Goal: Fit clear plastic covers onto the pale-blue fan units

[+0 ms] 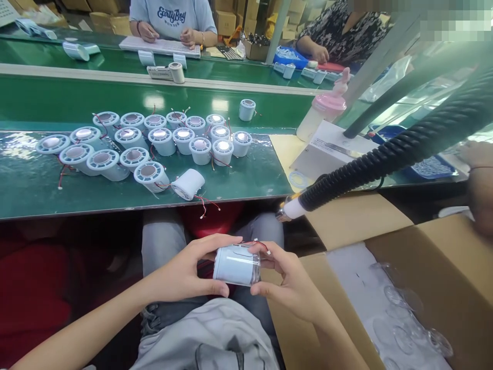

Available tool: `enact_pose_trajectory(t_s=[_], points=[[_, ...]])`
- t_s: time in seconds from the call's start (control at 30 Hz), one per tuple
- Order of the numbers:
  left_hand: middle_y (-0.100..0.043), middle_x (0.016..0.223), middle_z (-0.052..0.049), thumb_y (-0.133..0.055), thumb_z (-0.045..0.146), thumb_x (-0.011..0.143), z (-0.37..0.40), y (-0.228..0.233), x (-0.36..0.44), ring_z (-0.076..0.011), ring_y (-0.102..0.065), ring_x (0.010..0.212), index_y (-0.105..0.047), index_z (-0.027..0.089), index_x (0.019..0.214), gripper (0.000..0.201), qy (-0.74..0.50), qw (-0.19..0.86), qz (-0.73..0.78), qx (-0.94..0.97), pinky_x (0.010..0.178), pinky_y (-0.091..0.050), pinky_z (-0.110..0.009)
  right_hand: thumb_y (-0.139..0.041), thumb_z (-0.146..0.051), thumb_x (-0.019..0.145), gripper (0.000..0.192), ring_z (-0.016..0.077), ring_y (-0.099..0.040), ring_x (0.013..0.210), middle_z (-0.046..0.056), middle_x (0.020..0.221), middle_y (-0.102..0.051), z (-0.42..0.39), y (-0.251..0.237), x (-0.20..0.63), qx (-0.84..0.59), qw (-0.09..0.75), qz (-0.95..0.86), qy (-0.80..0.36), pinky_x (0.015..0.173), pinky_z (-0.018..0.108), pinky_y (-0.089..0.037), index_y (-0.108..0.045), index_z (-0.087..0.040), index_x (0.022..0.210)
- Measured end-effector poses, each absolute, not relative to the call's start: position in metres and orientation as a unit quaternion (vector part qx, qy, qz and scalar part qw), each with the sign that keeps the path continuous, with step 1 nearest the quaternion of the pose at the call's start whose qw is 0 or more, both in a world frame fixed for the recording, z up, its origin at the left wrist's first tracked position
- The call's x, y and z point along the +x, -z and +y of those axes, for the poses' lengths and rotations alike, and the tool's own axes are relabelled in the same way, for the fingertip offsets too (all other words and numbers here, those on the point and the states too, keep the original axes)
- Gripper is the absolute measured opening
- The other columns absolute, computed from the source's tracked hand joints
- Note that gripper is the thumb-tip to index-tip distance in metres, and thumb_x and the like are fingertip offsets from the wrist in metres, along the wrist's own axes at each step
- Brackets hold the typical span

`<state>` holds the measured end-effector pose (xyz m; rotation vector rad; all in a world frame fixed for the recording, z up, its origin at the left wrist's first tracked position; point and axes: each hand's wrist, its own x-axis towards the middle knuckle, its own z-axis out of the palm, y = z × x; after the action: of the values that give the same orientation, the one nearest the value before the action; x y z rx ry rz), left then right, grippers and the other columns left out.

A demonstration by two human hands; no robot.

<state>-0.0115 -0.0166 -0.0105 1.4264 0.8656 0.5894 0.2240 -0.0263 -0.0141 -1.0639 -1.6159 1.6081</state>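
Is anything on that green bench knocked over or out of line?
Yes, one white cylinder lies on its side near the front edge of the green bench, its red wires trailing over the edge. The other units stand upright in rows. One more stands alone behind them. Nothing looks spilled or broken.

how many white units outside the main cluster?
3. Lone unit stands behind the cluster on the bench; tipped unit lies at its front; held unit in left hand and right hand. Others may be hidden.
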Motion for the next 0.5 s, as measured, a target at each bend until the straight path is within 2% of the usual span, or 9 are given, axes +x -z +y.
enact_pose_trajectory(t_s=[0.17,0.37,0.5], points=[[-0.053,0.132,-0.009,-0.079,0.025,0.067,-0.0166,0.0078,-0.0121,-0.0272,-0.053,0.118,-0.047,0.026,0.133,0.073,-0.25,0.615,0.364,0.653,0.099,-0.045,-0.038,-0.075,-0.03,0.074,0.041,0.0188,-0.059,0.103,0.003,0.11,-0.059,-0.0254,0.0087,0.2224,-0.389,0.313,-0.559,-0.662,0.085,0.029,-0.053,-0.054,-0.024,0.109],[-0.055,0.133,-0.01,-0.078,0.028,0.068,-0.0157,0.0075,-0.0147,-0.0294,-0.052,0.12,-0.049,0.025,0.133,0.071,-0.249,0.545,0.366,0.712,0.103,-0.04,-0.042,-0.073,-0.04,0.075,0.041,0.0135,-0.058,0.082,0.003,0.1,-0.058,-0.0268,0.0092,0.2195,-0.385,0.302,-0.475,-0.732,0.069,0.023,-0.049,-0.052,-0.022,0.106],[-0.053,0.135,-0.012,-0.078,0.027,0.068,-0.0166,0.0083,-0.0159,-0.0311,-0.05,0.123,-0.05,0.024,0.133,0.07,-0.253,0.531,0.354,0.728,0.106,-0.037,-0.045,-0.072,-0.047,0.073,0.045,0.0135,-0.056,0.077,0.002,0.093,-0.059,-0.0277,0.0127,0.2159,-0.383,0.303,-0.443,-0.752,0.065,0.023,-0.046,-0.052,-0.021,0.103]])
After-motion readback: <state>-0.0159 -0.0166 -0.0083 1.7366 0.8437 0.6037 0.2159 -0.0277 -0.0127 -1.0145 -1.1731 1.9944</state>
